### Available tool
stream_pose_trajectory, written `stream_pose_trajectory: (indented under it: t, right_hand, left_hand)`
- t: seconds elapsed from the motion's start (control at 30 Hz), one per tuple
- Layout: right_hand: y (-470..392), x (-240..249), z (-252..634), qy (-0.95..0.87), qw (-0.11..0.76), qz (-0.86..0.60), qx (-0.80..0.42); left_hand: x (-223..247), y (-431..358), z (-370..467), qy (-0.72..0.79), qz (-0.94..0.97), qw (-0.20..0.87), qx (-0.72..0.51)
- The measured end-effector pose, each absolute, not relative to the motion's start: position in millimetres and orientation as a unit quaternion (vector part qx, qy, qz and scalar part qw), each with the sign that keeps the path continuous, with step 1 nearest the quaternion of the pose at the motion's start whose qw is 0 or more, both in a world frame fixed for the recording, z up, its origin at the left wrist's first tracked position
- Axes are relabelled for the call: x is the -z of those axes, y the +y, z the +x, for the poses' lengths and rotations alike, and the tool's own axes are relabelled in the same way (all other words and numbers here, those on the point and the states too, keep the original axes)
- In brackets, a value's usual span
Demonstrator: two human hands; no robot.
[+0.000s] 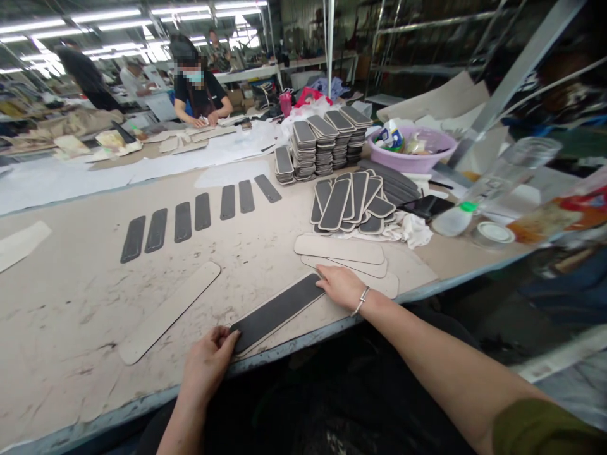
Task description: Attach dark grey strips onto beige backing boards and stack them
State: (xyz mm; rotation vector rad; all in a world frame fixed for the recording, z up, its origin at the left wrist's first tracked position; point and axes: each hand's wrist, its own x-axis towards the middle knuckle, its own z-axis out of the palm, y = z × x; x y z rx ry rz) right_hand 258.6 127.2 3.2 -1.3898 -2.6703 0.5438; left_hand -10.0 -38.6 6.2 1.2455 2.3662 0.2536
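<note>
A long dark grey strip (277,311) with rounded ends lies on a slightly larger beige panel near the table's front edge. My left hand (208,361) is closed on the strip's near end, thumb on top. At the far end, my right hand (342,288) grips the corner between thumb and fingers. Left of the strip rests a single beige panel (173,309). Beyond my right hand several beige panels (339,248) overlap. Further back, several dark grey strips (183,222) lie in a spaced row.
Loose grey-and-beige pieces (348,202) are heaped at right, before tall stacks (325,148) of them. A purple basin (410,161), a phone (427,206), a white cloth (412,230) and a clear bottle (497,183) stand along the right. Across the table a masked co-worker (199,95) handles flat pieces.
</note>
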Motion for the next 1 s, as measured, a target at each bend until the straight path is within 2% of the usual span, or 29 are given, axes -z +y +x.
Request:
stream_pose_trajectory:
  t: [0.37,1.0]
  right_hand:
    - [132.0,1.7,250.3,-0.863,0.051,-0.471,-0.175]
    - [127.4,2.7,249.7,-0.858,0.042,-0.483,-0.17]
  left_hand:
    - [-4.7,-34.4,-8.0,0.879,0.429,0.205,-0.042]
    - [-2.9,-38.6,-7.8,0.877,0.421,0.208,-0.102]
